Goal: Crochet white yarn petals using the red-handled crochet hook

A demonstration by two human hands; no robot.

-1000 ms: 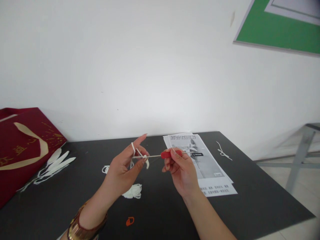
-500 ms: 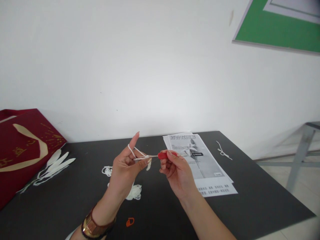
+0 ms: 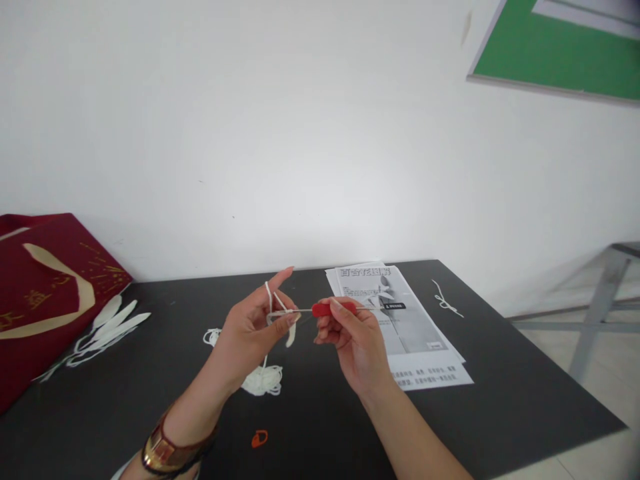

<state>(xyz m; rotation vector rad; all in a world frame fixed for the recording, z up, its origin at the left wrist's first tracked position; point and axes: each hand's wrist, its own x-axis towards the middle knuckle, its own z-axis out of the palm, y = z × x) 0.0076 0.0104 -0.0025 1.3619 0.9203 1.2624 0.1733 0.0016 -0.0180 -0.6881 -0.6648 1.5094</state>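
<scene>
My right hand (image 3: 355, 333) grips a crochet hook (image 3: 334, 307) by its red handle, the thin metal shaft pointing left. My left hand (image 3: 257, 327) pinches a small white crocheted piece (image 3: 291, 335) between thumb and a finger, with its index finger raised. White yarn (image 3: 269, 293) loops round that finger and runs to the hook's tip, which meets the work at the left fingertips. From the left hand a strand drops to a loose bundle of white yarn (image 3: 263, 381) on the table. The exact loop on the hook is too small to make out.
An orange stitch marker (image 3: 259, 438) lies on the black table (image 3: 310, 427). Printed sheets (image 3: 430, 373) sit behind my right hand, with a short white yarn piece (image 3: 445, 300) farther right. White crocheted petals (image 3: 113, 327) rest beside a dark red bag (image 3: 55, 267) at left.
The hook has slid left, its shaft now reaching past the left fingertips through the yarn. My left index finger has tilted lower and rightward, and the yarn loop on it has shifted.
</scene>
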